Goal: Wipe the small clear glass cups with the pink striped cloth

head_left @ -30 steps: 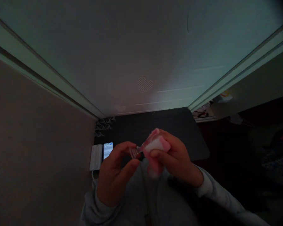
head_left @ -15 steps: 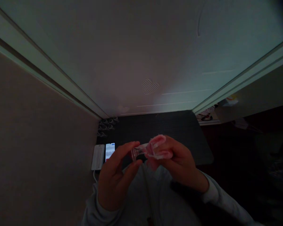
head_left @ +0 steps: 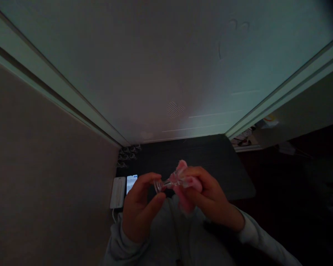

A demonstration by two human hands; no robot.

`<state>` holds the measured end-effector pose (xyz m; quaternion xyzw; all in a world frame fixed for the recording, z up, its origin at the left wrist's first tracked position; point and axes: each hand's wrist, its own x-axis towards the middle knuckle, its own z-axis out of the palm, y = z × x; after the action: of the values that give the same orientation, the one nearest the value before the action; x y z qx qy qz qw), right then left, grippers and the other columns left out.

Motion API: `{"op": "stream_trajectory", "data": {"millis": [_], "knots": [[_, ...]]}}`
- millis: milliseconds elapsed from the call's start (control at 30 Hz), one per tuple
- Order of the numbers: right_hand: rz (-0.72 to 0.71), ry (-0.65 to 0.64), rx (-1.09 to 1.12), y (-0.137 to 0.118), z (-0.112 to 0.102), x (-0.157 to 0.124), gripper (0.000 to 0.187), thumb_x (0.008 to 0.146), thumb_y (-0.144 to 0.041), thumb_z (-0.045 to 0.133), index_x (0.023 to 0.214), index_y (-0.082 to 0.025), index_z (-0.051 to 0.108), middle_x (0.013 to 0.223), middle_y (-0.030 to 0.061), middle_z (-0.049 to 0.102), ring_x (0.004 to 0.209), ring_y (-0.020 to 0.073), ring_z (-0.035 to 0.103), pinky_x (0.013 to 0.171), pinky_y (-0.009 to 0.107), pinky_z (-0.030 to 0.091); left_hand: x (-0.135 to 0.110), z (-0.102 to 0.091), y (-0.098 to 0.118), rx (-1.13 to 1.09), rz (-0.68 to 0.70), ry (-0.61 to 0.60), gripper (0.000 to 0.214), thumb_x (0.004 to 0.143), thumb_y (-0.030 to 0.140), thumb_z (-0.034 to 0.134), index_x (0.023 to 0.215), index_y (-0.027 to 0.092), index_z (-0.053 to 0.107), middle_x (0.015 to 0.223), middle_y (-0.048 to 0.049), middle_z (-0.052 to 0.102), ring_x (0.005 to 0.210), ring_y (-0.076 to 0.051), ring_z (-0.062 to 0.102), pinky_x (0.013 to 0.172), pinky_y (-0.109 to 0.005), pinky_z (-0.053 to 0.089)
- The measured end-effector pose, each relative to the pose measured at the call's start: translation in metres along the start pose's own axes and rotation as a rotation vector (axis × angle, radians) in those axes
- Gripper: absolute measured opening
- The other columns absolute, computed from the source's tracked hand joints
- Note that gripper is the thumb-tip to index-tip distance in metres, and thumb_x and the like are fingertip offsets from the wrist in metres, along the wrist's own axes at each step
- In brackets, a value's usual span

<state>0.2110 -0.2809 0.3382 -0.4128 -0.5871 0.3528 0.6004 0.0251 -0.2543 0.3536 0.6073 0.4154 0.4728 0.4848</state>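
My left hand pinches the round foot of a small clear stemmed glass between thumb and fingers. The glass lies sideways, its other end pointing into a pink cloth. My right hand is closed around the cloth and presses it on that end of the glass, part of which is hidden. Both hands are in front of my chest, above the near edge of a dark table.
Several small clear glasses stand in the table's far left corner. Nearer on the left lie a lit phone and a white power strip with a cable. A pale panel with heart patterns rises behind the table, and a wall borders the left.
The glass has tilted, with its foot slightly lower. The pink cloth has shifted and now hangs lower below my right hand. The whole view has tipped a little.
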Motion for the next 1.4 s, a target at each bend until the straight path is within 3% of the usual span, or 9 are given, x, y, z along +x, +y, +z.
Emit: {"op": "stream_trajectory", "data": {"millis": [167, 367, 600, 700, 867, 1000, 1133, 1267, 1400], "knots": [[0.051, 0.002, 0.01, -0.001, 0.0, -0.002, 0.018, 0.087, -0.012, 0.055, 0.096, -0.025, 0.063, 0.086, 0.0006, 0.074, 0.071, 0.0157, 0.068, 0.064, 0.025, 0.055, 0.001, 0.0, -0.002, -0.017, -0.043, -0.041, 0.023, 0.08, 0.032, 0.081, 0.101, 0.024, 0.076, 0.082, -0.0008, 0.074, 0.079, -0.018, 0.07, 0.076, -0.026, 0.056], [-0.002, -0.077, 0.092, -0.009, -0.005, 0.0, 0.02, 0.09, -0.013, 0.057, 0.105, -0.027, 0.062, 0.093, 0.0011, 0.072, 0.077, 0.017, 0.069, 0.07, 0.027, 0.054, -0.005, 0.008, 0.006, -0.092, -0.061, 0.089, 0.028, 0.077, 0.045, 0.083, 0.096, 0.026, 0.077, 0.082, 0.0005, 0.072, 0.076, -0.017, 0.067, 0.073, -0.024, 0.055], [0.003, -0.112, 0.199, 0.004, -0.012, -0.001, 0.022, 0.101, -0.04, 0.051, 0.112, -0.028, 0.066, 0.103, 0.0029, 0.072, 0.092, 0.0211, 0.069, 0.083, 0.031, 0.054, 0.004, 0.001, 0.003, -0.096, -0.002, -0.031, 0.025, 0.074, 0.022, 0.085, 0.098, 0.025, 0.077, 0.081, 0.0008, 0.074, 0.076, -0.014, 0.069, 0.073, -0.021, 0.055], [0.034, -0.017, 0.152, 0.018, -0.015, -0.001, 0.03, 0.103, -0.045, 0.046, 0.109, -0.029, 0.071, 0.101, 0.0029, 0.074, 0.093, 0.0221, 0.071, 0.083, 0.031, 0.055, 0.007, 0.004, 0.002, -0.113, -0.002, -0.019, 0.027, 0.07, 0.014, 0.085, 0.093, 0.025, 0.075, 0.076, 0.0029, 0.073, 0.071, -0.013, 0.069, 0.068, -0.019, 0.055], [0.048, 0.205, -0.031, 0.029, -0.024, -0.002, 0.028, 0.103, -0.031, 0.046, 0.102, -0.029, 0.074, 0.095, 0.0034, 0.077, 0.085, 0.0229, 0.072, 0.075, 0.033, 0.057, 0.01, 0.009, 0.004, -0.092, -0.037, 0.031, 0.024, 0.071, 0.007, 0.078, 0.087, 0.024, 0.072, 0.074, 0.0041, 0.071, 0.071, -0.012, 0.068, 0.069, -0.02, 0.055], [-0.026, 0.116, -0.005, 0.024, -0.027, -0.001, 0.032, 0.104, -0.039, 0.042, 0.106, -0.03, 0.072, 0.099, 0.0043, 0.076, 0.091, 0.0251, 0.071, 0.079, 0.036, 0.056, 0.012, 0.011, 0.005, -0.045, -0.051, 0.025, 0.019, 0.069, 0.006, 0.075, 0.079, 0.021, 0.07, 0.074, 0.0036, 0.069, 0.068, -0.011, 0.065, 0.066, -0.019, 0.053], [-0.166, -0.02, -0.131, 0.019, -0.018, 0.003, 0.032, 0.104, -0.034, 0.041, 0.127, -0.031, 0.063, 0.117, 0.0049, 0.072, 0.106, 0.0256, 0.064, 0.091, 0.039, 0.051, 0.011, 0.014, 0.005, -0.026, -0.057, -0.033, 0.019, 0.07, 0.004, 0.071, 0.078, 0.02, 0.067, 0.072, 0.004, 0.066, 0.064, -0.01, 0.061, 0.062, -0.018, 0.05], [-0.181, 0.023, -0.382, 0.024, -0.008, 0.005, 0.038, 0.102, -0.023, 0.044, 0.14, -0.027, 0.052, 0.131, 0.0099, 0.066, 0.114, 0.0266, 0.059, 0.096, 0.043, 0.045, 0.005, 0.014, 0.002, -0.032, -0.064, -0.1, 0.02, 0.07, 0.003, 0.069, 0.08, 0.02, 0.066, 0.074, 0.0033, 0.067, 0.066, -0.01, 0.061, 0.064, -0.019, 0.049], [-0.18, -0.026, -0.369, 0.028, -0.003, 0.004, 0.033, 0.103, -0.024, 0.042, 0.132, -0.02, 0.056, 0.125, 0.0129, 0.068, 0.113, 0.0253, 0.063, 0.095, 0.04, 0.048, 0.002, 0.012, -0.003, -0.057, -0.076, -0.152, 0.016, 0.073, 0.007, 0.071, 0.08, 0.02, 0.065, 0.076, 0.0018, 0.066, 0.069, -0.012, 0.061, 0.066, -0.021, 0.049]]}}
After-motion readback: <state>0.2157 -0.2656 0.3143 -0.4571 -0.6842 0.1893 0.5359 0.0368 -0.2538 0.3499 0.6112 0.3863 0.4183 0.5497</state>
